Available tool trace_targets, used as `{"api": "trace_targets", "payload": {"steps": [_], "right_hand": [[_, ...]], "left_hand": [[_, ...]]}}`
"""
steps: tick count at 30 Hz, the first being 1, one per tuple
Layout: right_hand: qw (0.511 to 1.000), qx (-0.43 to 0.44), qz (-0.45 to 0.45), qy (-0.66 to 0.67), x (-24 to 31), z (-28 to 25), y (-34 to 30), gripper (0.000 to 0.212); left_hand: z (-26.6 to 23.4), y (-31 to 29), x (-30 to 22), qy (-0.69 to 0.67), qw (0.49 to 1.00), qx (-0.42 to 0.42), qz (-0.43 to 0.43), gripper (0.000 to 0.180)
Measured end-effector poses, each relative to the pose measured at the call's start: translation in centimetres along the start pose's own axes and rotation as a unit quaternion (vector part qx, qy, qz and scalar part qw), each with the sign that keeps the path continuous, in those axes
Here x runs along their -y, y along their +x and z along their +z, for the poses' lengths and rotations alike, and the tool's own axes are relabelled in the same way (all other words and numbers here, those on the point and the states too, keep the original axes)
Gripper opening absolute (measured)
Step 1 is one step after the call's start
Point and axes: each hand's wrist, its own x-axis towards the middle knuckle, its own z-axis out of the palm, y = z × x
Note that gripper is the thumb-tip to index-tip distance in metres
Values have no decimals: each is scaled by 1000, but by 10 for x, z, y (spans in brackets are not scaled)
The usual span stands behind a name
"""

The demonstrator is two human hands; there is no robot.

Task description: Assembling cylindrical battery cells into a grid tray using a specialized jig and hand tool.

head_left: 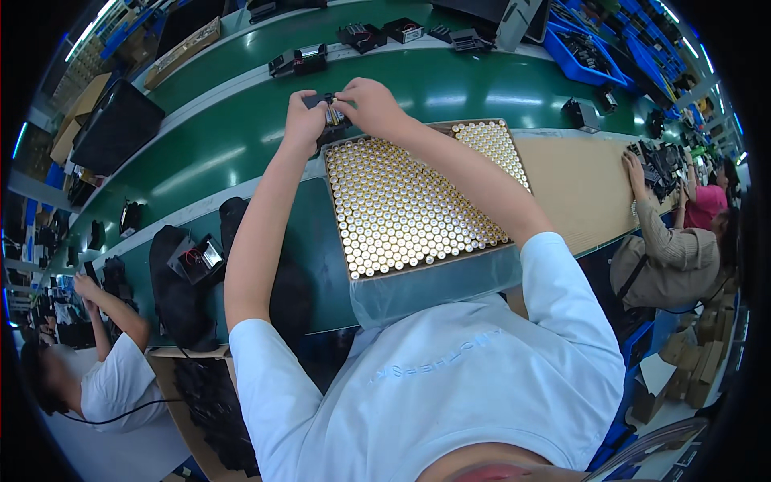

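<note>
My left hand (305, 120) is closed around a small black case (337, 123) with an open compartment, held above the far edge of the battery box. Several slim batteries with gold bands show inside the compartment. The fingers of my right hand (371, 106) are pinched together at the case's upper right, on what looks like a battery; my fingertips partly hide it. Under my right forearm lies a shallow carton (347, 233) packed with upright batteries (401, 217), their silver and gold ends facing up. Clear plastic film (434, 287) hangs over its near side.
Black cases with wires (361, 36) stand along the green conveyor (450, 92), near a blue bin (582, 52). To the left, another black case (197, 257) rests on dark cloth (169, 289). Co-workers sit at both sides. Flat cardboard (574, 193) lies right of the carton.
</note>
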Motion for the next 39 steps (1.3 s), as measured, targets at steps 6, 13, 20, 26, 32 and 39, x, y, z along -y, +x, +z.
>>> {"api": "trace_targets", "payload": {"steps": [6,13,20,26,32,39], "right_hand": [[951,-144,-237,-134,-2,25,-9,28],[985,78,-139,-61,-7,-54,-20,19],[933,341,-27,-115,-55,-123,-59,13],[857,411,-112,-288,-49,-98,-59,14],[822,401,-284,-288,-50,-78,-56,8],[812,494,-183,-251,-48,-71,-43,7]], "left_hand": [[-5,5,2,117,993,21,11,39],[-48,16,5,318,946,0,68,46],[-194,-10,-28,562,825,2,48,48],[-324,-80,-6,640,756,5,-136,43],[-383,-144,50,529,849,-11,-11,50],[-317,-176,21,283,935,-114,-179,36]]}}
